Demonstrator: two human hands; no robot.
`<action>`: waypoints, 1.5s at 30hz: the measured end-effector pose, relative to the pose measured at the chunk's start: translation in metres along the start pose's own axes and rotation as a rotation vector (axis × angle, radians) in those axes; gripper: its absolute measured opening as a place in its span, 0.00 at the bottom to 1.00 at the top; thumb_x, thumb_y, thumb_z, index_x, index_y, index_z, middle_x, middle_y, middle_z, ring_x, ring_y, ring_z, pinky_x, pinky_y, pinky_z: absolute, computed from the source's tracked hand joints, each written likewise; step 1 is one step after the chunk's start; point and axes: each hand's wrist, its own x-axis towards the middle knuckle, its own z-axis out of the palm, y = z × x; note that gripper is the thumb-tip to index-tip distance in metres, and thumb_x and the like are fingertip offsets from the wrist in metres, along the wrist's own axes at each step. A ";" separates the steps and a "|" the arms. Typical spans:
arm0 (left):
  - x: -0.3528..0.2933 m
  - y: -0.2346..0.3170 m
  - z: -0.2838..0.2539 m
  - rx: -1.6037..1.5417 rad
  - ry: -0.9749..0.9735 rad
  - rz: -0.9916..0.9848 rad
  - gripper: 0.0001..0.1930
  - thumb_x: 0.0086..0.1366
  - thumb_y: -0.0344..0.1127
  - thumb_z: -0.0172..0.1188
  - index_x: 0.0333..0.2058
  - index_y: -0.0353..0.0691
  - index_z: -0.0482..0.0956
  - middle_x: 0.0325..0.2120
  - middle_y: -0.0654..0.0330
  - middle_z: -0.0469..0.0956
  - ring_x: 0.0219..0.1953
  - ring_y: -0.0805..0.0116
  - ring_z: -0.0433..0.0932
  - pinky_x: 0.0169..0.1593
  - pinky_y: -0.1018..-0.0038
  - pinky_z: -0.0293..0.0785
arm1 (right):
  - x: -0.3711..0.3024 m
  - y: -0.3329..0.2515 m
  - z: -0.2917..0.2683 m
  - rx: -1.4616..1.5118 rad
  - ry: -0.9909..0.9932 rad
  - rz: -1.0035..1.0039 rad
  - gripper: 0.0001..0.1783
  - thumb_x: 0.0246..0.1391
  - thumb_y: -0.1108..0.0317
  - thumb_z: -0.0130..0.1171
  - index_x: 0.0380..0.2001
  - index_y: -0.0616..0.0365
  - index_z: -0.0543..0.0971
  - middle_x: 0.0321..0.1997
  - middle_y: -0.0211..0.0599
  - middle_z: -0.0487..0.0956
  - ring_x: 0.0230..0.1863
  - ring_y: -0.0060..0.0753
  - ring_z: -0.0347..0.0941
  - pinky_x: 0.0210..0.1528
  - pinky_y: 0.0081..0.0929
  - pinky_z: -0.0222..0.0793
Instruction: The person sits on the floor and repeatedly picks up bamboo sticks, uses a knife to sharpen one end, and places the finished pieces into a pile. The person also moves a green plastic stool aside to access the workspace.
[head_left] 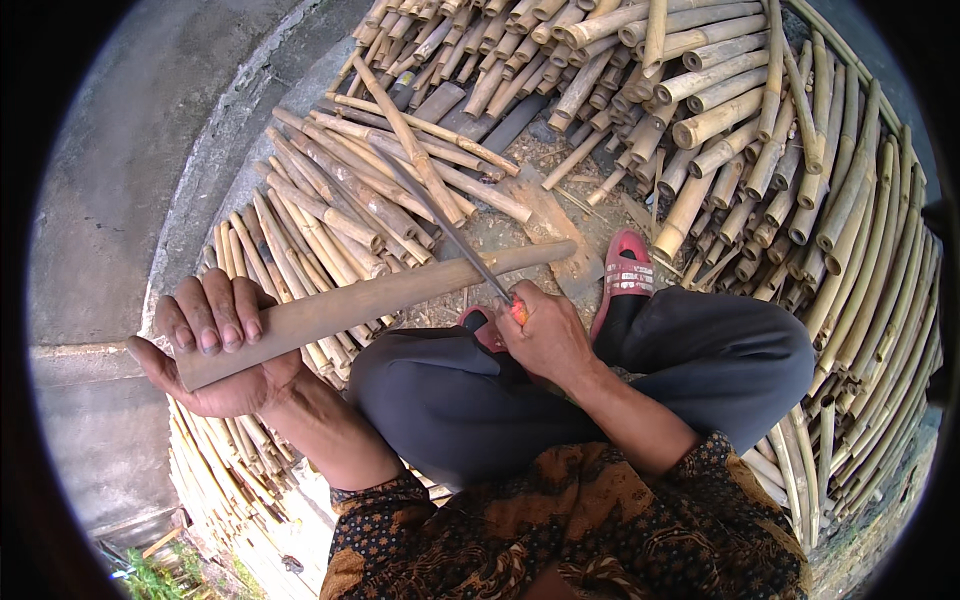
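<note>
My left hand (225,345), palm up, curls its fingers over the wide near end of a long brown bamboo slat (390,290). The slat runs across in front of me and narrows toward its far end on the right. In my right hand (550,332) is the red handle of a long knife (432,212), its narrow dark blade pointing up and to the left. The blade crosses the slat near the middle; whether its edge touches the wood I cannot tell.
Cut bamboo poles (330,190) lie stacked at my left. More poles (700,90) are piled ahead and curve round to my right. A flat wooden board (545,215) lies on the ground near my pink sandals (628,265). Concrete paving (120,200) spreads at far left.
</note>
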 end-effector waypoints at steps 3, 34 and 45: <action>0.006 0.000 -0.006 -0.002 -0.016 0.010 0.32 0.77 0.64 0.39 0.25 0.43 0.71 0.19 0.63 0.68 0.21 0.73 0.68 0.23 0.73 0.69 | 0.013 0.024 -0.002 -0.053 0.002 0.189 0.17 0.60 0.59 0.60 0.37 0.67 0.78 0.33 0.65 0.81 0.39 0.69 0.79 0.42 0.54 0.74; -0.145 0.027 -0.263 0.814 1.096 -0.038 0.18 0.73 0.52 0.58 0.44 0.43 0.70 0.25 0.66 0.69 0.22 0.77 0.70 0.24 0.77 0.72 | 0.024 0.214 0.069 -0.359 0.095 0.534 0.20 0.54 0.58 0.57 0.32 0.71 0.81 0.35 0.63 0.83 0.41 0.59 0.82 0.46 0.47 0.73; -0.657 0.216 -0.210 1.737 2.209 -1.025 0.39 0.69 0.57 0.58 0.64 0.28 0.65 0.50 0.35 0.79 0.51 0.45 0.81 0.61 0.58 0.73 | 0.036 0.243 0.073 -0.390 0.072 0.435 0.20 0.55 0.62 0.53 0.32 0.75 0.81 0.36 0.70 0.82 0.44 0.67 0.81 0.46 0.52 0.73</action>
